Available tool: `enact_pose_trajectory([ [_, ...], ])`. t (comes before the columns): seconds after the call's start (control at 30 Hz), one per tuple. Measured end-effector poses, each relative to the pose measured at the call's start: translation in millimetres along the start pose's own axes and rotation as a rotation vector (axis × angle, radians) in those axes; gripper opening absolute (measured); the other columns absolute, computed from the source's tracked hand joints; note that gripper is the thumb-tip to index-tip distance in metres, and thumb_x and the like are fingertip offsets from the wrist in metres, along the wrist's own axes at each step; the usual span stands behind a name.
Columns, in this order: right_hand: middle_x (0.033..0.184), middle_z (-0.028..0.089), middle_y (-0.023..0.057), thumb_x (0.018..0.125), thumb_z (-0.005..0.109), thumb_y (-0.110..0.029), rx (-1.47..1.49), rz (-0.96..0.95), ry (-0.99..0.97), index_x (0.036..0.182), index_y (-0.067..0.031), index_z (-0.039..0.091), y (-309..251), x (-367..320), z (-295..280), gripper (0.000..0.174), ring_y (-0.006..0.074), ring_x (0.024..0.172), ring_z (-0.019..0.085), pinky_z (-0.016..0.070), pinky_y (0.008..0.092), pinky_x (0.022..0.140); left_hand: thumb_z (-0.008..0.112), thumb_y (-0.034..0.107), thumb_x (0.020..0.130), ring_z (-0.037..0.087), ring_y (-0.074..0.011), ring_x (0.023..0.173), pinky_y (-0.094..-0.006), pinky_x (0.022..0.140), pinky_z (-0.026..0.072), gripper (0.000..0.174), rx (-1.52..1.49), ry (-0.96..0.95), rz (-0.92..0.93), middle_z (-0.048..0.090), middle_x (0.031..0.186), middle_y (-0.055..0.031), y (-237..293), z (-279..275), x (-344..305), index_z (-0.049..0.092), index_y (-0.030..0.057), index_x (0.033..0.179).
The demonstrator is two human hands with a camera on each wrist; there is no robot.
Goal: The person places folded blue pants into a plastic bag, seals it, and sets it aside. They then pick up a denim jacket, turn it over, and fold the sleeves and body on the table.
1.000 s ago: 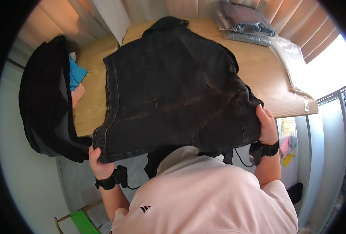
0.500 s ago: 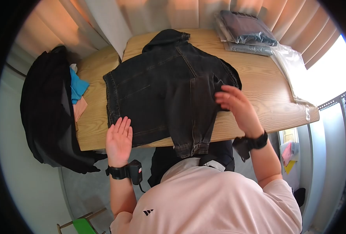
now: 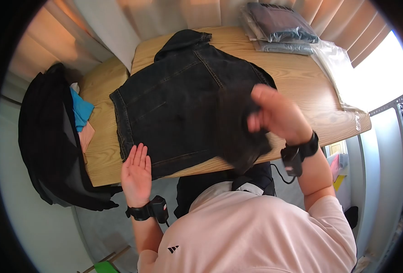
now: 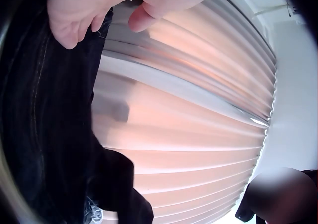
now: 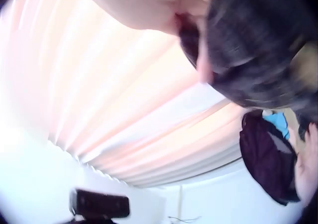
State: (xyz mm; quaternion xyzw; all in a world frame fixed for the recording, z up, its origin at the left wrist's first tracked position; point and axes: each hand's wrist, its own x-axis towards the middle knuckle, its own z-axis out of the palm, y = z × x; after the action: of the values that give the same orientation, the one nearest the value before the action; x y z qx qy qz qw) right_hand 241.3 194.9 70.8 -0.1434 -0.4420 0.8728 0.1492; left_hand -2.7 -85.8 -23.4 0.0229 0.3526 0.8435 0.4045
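A black denim jacket (image 3: 165,100) lies spread on the wooden table (image 3: 310,86), with tan stitching along its seams. My right hand (image 3: 279,116) grips its near sleeve (image 3: 238,136), which is raised above the table and blurred by motion. In the right wrist view, dark cloth (image 5: 248,50) bunches between thumb and fingers. At the jacket's near left corner is my left hand (image 3: 137,175), fingers straight and together, fingertips overlapping the cloth. The left wrist view shows that hand (image 4: 114,5) over the dark denim (image 4: 54,94).
Plastic-wrapped folded garments (image 3: 281,27) are stacked at the back right, beside a clear plastic bag (image 3: 335,75). A black garment (image 3: 47,136) hangs over the left end of the table, near blue cloth (image 3: 81,109) and pink cloth (image 3: 87,136). Curtains (image 3: 174,13) line the back.
Both hands held up the jacket's near edge, then let it down onto the table. The right hand has since taken hold of the near sleeve and swung it rightward. The left hand has opened flat.
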Motion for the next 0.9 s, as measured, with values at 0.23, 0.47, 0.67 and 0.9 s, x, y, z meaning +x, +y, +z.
enact_pose_trajectory([
  [0.23,0.115,0.060,0.0138,0.096,0.045,-0.012,-0.419,-0.457,0.335,0.117,0.0045,0.054,-28.0,-2.2,-39.1,0.028,0.0255,0.113,0.055,0.0414,0.0312,0.098,0.038,0.023,0.097,0.032,-0.0254,0.133,-0.0343,0.106,0.0306,0.050,0.064,-0.024,0.005,0.032,0.143,-0.0183,1.2,-0.2,-2.9,0.030,-0.0050,0.137],
  [0.47,0.136,0.046,0.0144,0.076,0.052,0.014,-1.582,-0.264,0.134,0.115,-0.0126,0.063,-36.1,-11.9,-119.8,0.048,0.0289,0.126,0.044,0.0370,0.0352,0.102,0.045,0.024,0.092,0.044,-0.0226,0.123,-0.0304,0.099,0.0351,0.053,0.658,-0.373,0.056,0.043,0.136,-0.0187,30.1,111.8,-7.1,0.032,-0.0010,0.137],
  [0.67,0.136,0.046,0.0138,0.074,0.055,0.009,-1.353,-0.002,0.037,0.121,-0.0171,0.060,-46.0,0.8,-141.0,0.054,0.0263,0.127,0.042,0.0342,0.0302,0.103,0.051,0.015,0.091,0.051,-0.0190,0.114,-0.0286,0.094,0.0377,0.048,0.972,-0.602,0.151,0.055,0.122,-0.0138,4.3,224.7,62.9,0.035,0.0030,0.135],
  [0.9,0.092,0.056,0.0011,0.079,0.056,0.004,-1.001,0.068,0.006,0.118,-0.0113,0.062,-37.0,3.2,-163.6,0.042,0.0133,0.088,0.050,0.0395,0.0260,0.087,0.068,0.022,0.071,0.041,-0.0289,0.124,-0.0503,0.108,0.0223,0.057,1.951,-1.100,0.458,0.054,0.123,-0.0113,-85.1,218.6,180.6,0.051,0.0108,0.125],
])
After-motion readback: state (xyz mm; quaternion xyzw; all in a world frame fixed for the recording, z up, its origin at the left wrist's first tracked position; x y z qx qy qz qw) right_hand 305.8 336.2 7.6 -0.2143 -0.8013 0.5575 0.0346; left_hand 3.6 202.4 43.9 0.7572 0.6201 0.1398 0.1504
